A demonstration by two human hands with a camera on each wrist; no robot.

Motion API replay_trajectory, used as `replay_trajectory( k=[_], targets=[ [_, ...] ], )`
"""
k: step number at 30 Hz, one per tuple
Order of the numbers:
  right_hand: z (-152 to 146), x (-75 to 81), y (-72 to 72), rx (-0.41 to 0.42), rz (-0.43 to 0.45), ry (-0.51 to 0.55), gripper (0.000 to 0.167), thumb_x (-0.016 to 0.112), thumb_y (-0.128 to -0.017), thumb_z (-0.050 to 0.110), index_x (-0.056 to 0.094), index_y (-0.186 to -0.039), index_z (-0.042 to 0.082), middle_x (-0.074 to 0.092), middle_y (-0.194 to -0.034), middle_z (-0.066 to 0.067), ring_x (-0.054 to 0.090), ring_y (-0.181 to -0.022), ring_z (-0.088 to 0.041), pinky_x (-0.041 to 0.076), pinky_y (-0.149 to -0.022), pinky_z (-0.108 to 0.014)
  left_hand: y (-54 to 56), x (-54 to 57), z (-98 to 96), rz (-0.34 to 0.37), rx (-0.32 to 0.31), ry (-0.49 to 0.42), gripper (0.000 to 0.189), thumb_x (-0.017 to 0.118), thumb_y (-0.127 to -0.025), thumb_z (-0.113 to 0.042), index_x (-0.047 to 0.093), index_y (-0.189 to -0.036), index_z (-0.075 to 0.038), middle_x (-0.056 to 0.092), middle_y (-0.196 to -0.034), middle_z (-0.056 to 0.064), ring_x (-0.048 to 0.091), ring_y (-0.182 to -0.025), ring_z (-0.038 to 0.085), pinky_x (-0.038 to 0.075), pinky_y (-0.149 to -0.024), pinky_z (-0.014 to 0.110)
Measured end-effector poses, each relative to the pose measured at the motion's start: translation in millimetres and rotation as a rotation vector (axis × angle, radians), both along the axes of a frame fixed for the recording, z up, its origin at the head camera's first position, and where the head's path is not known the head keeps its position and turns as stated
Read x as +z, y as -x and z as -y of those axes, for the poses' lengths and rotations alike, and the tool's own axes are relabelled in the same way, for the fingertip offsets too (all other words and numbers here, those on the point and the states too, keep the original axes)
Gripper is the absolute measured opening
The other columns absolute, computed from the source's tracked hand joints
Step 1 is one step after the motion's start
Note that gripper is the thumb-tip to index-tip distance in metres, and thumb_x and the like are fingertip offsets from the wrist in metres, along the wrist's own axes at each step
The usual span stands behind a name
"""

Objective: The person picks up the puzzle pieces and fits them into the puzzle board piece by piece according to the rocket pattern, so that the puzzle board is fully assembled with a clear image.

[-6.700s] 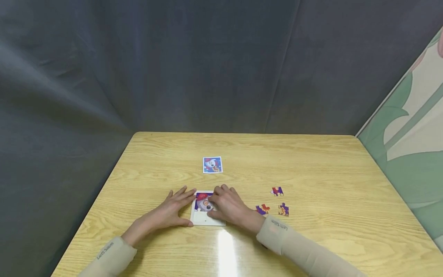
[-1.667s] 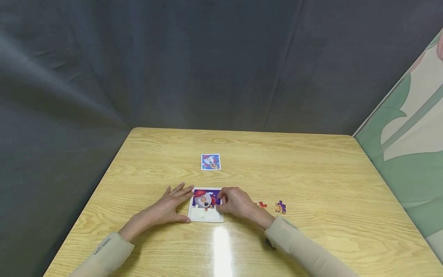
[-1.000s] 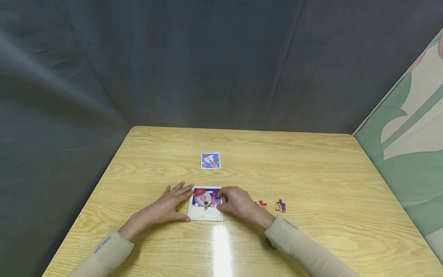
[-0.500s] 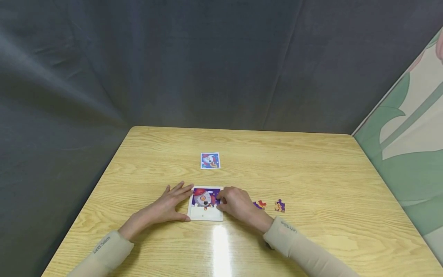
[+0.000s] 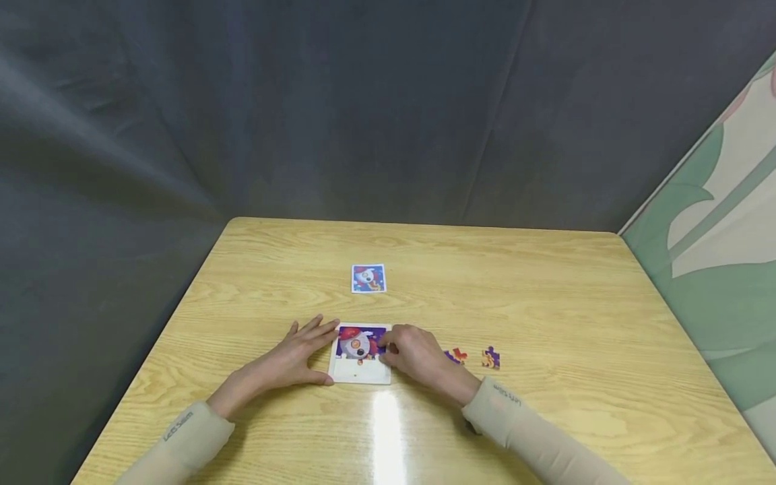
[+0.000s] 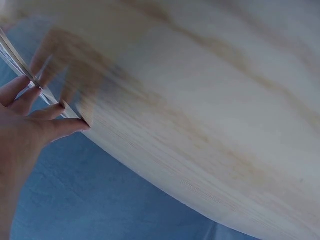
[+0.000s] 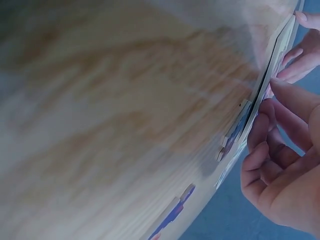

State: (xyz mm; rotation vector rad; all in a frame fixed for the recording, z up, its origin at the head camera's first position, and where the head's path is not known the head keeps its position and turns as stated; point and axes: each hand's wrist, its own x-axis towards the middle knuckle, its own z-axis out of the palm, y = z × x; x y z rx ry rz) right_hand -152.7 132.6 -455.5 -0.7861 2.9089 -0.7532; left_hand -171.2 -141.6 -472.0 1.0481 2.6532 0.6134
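A white puzzle tray [image 5: 364, 374] lies in front of me in the head view, its back part filled with joined pieces [image 5: 354, 344] showing a white face with a red cap. Its front part is bare white. My left hand [image 5: 285, 362] rests along the tray's left side with spread, fairly straight fingers; the left wrist view shows those fingertips [image 6: 62, 104] at the edge. At the right side, my right hand [image 5: 417, 353] pinches a red and purple puzzle piece [image 5: 374, 349] with thumb and forefinger. Its fingers partly hide that piece.
Two loose puzzle pieces lie right of the tray: a red and purple one [image 5: 456, 356] close to my right wrist, and a purple and yellow one [image 5: 491, 358] farther right. Behind the tray is a small picture card [image 5: 368, 279]. A dark curtain [image 5: 388, 114] hangs beyond the table.
Compared with the oldest frame, the rearmost loose piece has left the table, and more picture shows at the tray's right. My right hand has shifted to that side. Lately its fingers move only slightly.
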Motion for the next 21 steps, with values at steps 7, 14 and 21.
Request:
replay_trajectory(
  k=[7, 14, 21],
  targets=[
    [-6.7, 4.0, -0.5, 0.005, -0.054, -0.002, 0.018, 0.076, -0.082, 0.018, 0.075, -0.097, 0.009, 0.059, -0.075, 0.005, 0.051, -0.065, -0.006, 0.045, -0.055, -0.018, -0.2, 1.3, -0.1, 0.000, 0.006, -0.002, 0.090, 0.075, -0.077, -0.050, 0.041, -0.145, -0.003, 0.027, -0.156, 0.011, 0.014, -0.144, 0.040, 0.008, -0.108, 0.071],
    [-43.2, 9.0, -6.2, -0.056, -0.120, 0.111, 0.020, 0.079, -0.078, 0.012, 0.074, -0.096, 0.004, 0.065, -0.082, 0.000, 0.056, -0.074, -0.012, 0.049, -0.062, -0.021, -0.4, -0.8, -0.2, -0.004, 0.002, 0.003, 0.091, 0.074, -0.076, -0.052, 0.040, -0.145, -0.003, 0.027, -0.156, 0.011, 0.014, -0.144, 0.040, 0.008, -0.108, 0.071],
    [-64.7, 1.2, -22.5, -0.026, -0.023, 0.124, 0.041, 0.081, -0.077, 0.021, 0.070, -0.112, 0.004, 0.066, -0.100, -0.005, 0.051, -0.083, -0.018, 0.045, -0.068, -0.023, 0.2, 1.1, 0.5, 0.012, 0.008, 0.021, 0.091, 0.073, -0.077, -0.052, 0.039, -0.146, -0.004, 0.025, -0.157, 0.009, 0.012, -0.145, 0.039, 0.008, -0.108, 0.070]
  ],
)
